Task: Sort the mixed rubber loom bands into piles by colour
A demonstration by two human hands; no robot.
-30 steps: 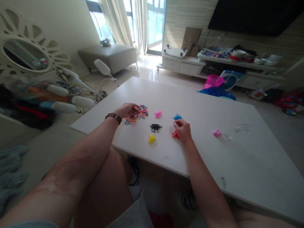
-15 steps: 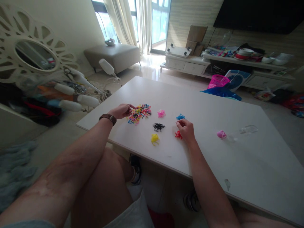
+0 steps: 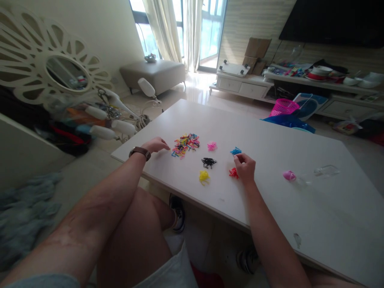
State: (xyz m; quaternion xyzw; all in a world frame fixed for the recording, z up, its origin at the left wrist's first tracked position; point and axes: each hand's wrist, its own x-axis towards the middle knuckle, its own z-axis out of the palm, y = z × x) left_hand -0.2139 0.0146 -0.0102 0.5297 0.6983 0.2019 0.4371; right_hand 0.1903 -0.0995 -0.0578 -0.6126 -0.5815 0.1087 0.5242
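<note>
A mixed heap of small colourful rubber bands [image 3: 186, 145] lies on the white table. My left hand [image 3: 156, 145], with a brown watch on the wrist, rests at the heap's left edge. Its thumb and finger are pinched together, with a speck of yellow at the tips that looks like a band. My right hand [image 3: 246, 167] is closed in a pinch just below the blue bands [image 3: 235, 151]; what it holds, if anything, is hidden. Red bands [image 3: 233, 173] lie beside its fingers. Separate piles hold pink bands [image 3: 212, 146], black bands [image 3: 208, 162] and yellow bands [image 3: 204, 177].
To the right on the table [image 3: 270, 200] lie a pink object [image 3: 289, 176] and a clear plastic container [image 3: 327, 171]. A lamp with white shades [image 3: 123, 127] stands off the table's left side. A pink basket [image 3: 284, 107] is beyond the far edge.
My left hand has drawn back leftward from over the mixed heap, its fingertips now at the edge. The right hand stays by the blue and red piles. The camera view has turned slightly left.
</note>
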